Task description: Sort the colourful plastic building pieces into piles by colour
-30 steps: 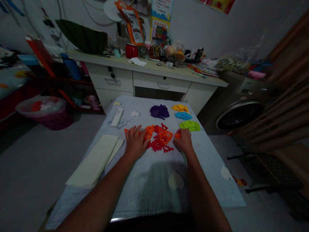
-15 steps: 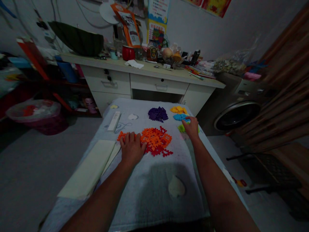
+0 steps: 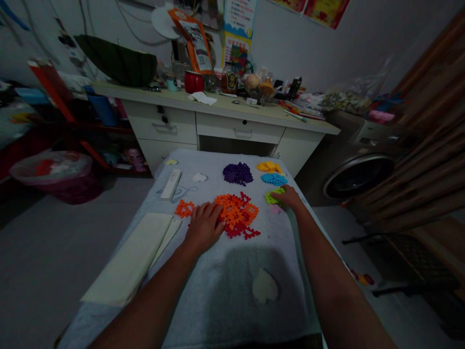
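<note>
My left hand [image 3: 205, 225] lies palm down with fingers outstretched at the left side of a loose pile of orange plastic pieces [image 3: 234, 209]. Red plastic pieces [image 3: 250, 233] stick out from beneath and around that pile. A small orange cluster sits apart, just left of the fingers. At the right, my right hand [image 3: 291, 197] has its fingers bent and closed around the near side of the green pieces [image 3: 273, 196]; the fingertips are partly hidden. Behind it are blue pieces [image 3: 274, 179] and yellow pieces [image 3: 269, 167]. A purple pile [image 3: 238, 173] is at the far middle.
A light cloth with heart shapes covers the table [image 3: 232, 291]. At its left are a long white box [image 3: 171, 184] and a folded pale sheet [image 3: 131, 259]. Beyond stands a cluttered white desk [image 3: 225, 121], with a washing machine [image 3: 358, 165] to the right and a pink bin [image 3: 61, 179] to the left.
My right hand has drawn back toward me and to the right, uncovering the blue pieces and more of the green. My left hand has shifted right and slightly nearer, away from the small orange cluster.
</note>
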Tool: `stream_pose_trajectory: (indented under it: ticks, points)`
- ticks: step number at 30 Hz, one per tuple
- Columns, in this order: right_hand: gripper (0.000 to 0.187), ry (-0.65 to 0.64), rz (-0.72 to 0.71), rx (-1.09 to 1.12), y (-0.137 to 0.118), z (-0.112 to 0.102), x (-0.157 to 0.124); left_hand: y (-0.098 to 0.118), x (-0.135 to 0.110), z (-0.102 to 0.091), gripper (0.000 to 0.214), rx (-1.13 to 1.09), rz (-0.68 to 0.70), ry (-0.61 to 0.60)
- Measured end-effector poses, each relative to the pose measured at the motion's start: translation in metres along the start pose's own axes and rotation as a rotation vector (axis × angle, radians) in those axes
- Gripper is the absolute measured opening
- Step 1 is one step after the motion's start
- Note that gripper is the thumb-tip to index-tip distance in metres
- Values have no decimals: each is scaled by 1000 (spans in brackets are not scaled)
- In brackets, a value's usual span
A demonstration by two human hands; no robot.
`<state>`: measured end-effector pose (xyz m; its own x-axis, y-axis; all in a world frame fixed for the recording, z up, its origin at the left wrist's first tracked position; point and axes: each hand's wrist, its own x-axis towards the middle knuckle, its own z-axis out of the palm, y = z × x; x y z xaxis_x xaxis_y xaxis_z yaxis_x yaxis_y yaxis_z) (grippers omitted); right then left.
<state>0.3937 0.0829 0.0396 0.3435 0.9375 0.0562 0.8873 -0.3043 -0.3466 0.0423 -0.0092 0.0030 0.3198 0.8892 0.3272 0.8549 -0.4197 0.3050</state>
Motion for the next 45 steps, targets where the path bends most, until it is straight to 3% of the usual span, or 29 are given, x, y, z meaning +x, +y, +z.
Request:
stream_pose_trajectory:
  ticks: [6, 11, 16, 20, 22, 24, 28, 31, 33, 36, 39, 45]
  points:
    - [56, -25, -119, 154, -28, -1, -26, -4, 0, 4, 52, -9, 29, -4]
    - [41, -32, -254, 406, -73, 6, -51, -3, -1, 1, 53, -20, 42, 6]
    - [37, -126, -484, 612, -124, 20, -82, -3, 0, 0, 64, -69, 29, 18]
    - [36, -240, -643, 735, -143, 20, -97, -4, 0, 3, 80, -137, 24, 79]
    - [33, -222, -646, 725, -139, 17, -94, -4, 1, 4, 88, -166, 14, 115]
    - [30, -122, -587, 621, -125, 13, -85, -4, 1, 3, 93, -182, 3, 136]
    - [37, 75, -267, 192, -81, 11, -61, 0, 0, -2, 83, -162, 60, 120]
    - [62, 63, -15, -7, -50, 16, -51, 3, -2, -4, 66, -129, 161, 67]
    - [65, 31, 39, -50, -37, 22, -49, 5, -3, -3, 56, -102, 197, 22]
    - [54, 24, -1, -47, -28, 31, -50, 6, -3, -2, 51, -53, 164, 0]
    - [52, 95, -106, 28, -29, 38, -53, 6, -3, -3, 51, 5, 50, 29]
    - [45, 161, -284, 279, -48, 40, -67, 3, -3, -6, 46, 118, -154, 97]
